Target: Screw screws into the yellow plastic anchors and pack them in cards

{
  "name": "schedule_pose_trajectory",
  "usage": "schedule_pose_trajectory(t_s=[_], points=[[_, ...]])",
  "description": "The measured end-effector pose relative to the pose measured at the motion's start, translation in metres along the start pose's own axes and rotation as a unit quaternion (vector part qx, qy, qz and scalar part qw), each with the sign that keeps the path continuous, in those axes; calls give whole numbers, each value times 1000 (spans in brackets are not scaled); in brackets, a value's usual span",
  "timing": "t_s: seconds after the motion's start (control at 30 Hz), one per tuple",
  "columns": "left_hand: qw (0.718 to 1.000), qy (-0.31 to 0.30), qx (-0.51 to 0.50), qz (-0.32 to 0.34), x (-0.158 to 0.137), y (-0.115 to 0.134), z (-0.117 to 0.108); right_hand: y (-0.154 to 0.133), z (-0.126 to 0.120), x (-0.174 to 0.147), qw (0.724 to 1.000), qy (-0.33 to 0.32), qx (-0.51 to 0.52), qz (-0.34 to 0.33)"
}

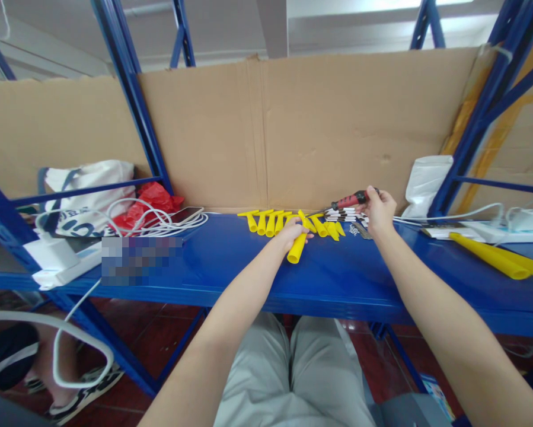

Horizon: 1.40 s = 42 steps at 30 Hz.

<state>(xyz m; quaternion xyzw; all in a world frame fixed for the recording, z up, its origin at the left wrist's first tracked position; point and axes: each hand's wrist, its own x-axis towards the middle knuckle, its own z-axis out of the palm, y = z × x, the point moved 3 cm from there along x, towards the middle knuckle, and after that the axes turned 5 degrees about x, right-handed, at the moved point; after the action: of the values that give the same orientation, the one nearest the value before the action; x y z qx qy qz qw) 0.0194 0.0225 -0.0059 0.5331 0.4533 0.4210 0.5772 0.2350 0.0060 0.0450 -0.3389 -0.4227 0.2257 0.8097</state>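
Note:
My left hand (291,233) is closed around a yellow tube-shaped plastic part (297,249), its open round end facing me. In my right hand (378,209) is a screwdriver (350,201) with a red and black handle, held level by the handle. Its thin shaft points left, and the tip reaches the far end of the yellow part. Behind my left hand, several similar yellow parts (261,223) lie in a row on the blue shelf (230,261). Smaller yellow pieces (332,230) and a stack of small white-and-brown packets (341,214) lie between my hands.
Long yellow tubes (492,256) lie at the right. White cables (168,220), a red plastic bag (153,200), a white cloth bag (88,190) and a power strip (77,267) are at the left. A cardboard sheet (328,130) backs the shelf. Another person's leg (57,350) shows lower left.

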Motion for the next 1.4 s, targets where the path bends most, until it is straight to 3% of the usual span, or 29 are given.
schedule_pose_trajectory(t_s=[0.2,0.47,0.77,1.1,1.4], points=[[1000,3,-1,-3,0,0,0,-2,1,0,1000,-6,-3,-1],[999,23,16,-21,1,1,-4,-9,5,-3,996,-88,-25,3],[999,41,33,-14,-3,3,-4,-14,3,-7,997,-68,-36,-7],[996,64,69,0,-9,6,-3,-22,5,-11,981,-119,57,142],[995,68,78,2,-10,6,-3,-8,-2,-2,983,-112,56,135]])
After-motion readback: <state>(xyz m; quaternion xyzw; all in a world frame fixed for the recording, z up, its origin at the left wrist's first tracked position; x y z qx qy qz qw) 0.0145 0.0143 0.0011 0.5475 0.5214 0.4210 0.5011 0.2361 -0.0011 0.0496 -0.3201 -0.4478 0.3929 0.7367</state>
